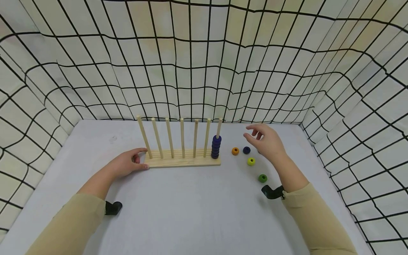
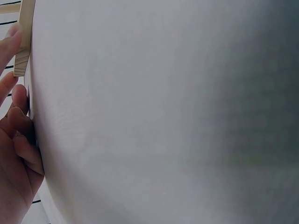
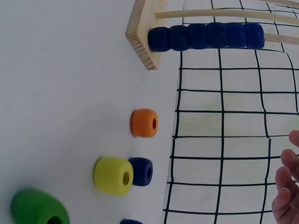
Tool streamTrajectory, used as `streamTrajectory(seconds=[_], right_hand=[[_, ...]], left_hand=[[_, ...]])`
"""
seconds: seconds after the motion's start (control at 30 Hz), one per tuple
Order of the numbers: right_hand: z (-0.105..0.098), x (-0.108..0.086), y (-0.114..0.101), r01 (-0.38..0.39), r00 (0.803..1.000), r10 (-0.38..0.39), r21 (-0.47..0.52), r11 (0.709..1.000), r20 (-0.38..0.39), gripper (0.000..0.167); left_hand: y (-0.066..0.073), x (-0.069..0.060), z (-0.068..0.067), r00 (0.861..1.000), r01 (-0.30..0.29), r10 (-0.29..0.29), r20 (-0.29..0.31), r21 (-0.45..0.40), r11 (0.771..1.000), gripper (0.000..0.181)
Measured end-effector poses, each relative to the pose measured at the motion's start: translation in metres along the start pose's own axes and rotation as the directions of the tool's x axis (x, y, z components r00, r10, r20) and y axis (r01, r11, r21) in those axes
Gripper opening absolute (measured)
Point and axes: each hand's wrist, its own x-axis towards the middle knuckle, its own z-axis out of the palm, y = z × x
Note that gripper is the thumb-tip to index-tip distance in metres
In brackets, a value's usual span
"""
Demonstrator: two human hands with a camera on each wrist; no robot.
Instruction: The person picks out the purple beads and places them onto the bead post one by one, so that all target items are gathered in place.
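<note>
A wooden peg rack (image 1: 183, 162) stands on the table, with several upright pegs. Dark blue beads (image 1: 216, 147) are stacked on its rightmost peg. My left hand (image 1: 125, 163) grips the rack's left end, thumb at the front edge and index finger toward the back. To the right of the rack, my right hand (image 1: 266, 141) hovers with loosely bent fingers and holds nothing. Near it lie an orange bead (image 1: 235, 151), a loose blue bead (image 1: 247, 150), a yellow bead (image 1: 251, 161) and a green bead (image 1: 262, 178). Another dark blue piece (image 3: 131, 221) peeks in at the bottom of the right wrist view.
A white cloth-like surface (image 1: 185, 209) covers the table. Black netting (image 1: 191, 67) over pale walls encloses the back and both sides. Dark wrist mounts (image 1: 272, 192) stick out from the sleeves.
</note>
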Motion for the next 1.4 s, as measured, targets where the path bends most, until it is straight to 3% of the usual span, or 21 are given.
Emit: streamTrajectory(seconds=[0.7,1.03,1.4], right_hand=[[0.002,-0.016,0.049,-0.109,0.992,0.11,-0.029,0.994,0.057,0.043],[0.007,-0.021,0.071,-0.152,0.985,0.158,-0.082,0.985,0.068,0.047],[0.007,-0.022,0.084,-0.186,0.974,0.2,-0.128,0.974,0.11,0.048]], left_hand=[[-0.002,-0.001,0.002,1.0,0.027,-0.027,-0.006,0.001,1.0,0.078],[0.004,-0.004,0.0,1.0,0.023,-0.023,-0.008,-0.001,1.0,0.077],[0.003,-0.003,0.0,1.0,0.028,-0.028,-0.002,-0.001,1.0,0.077]])
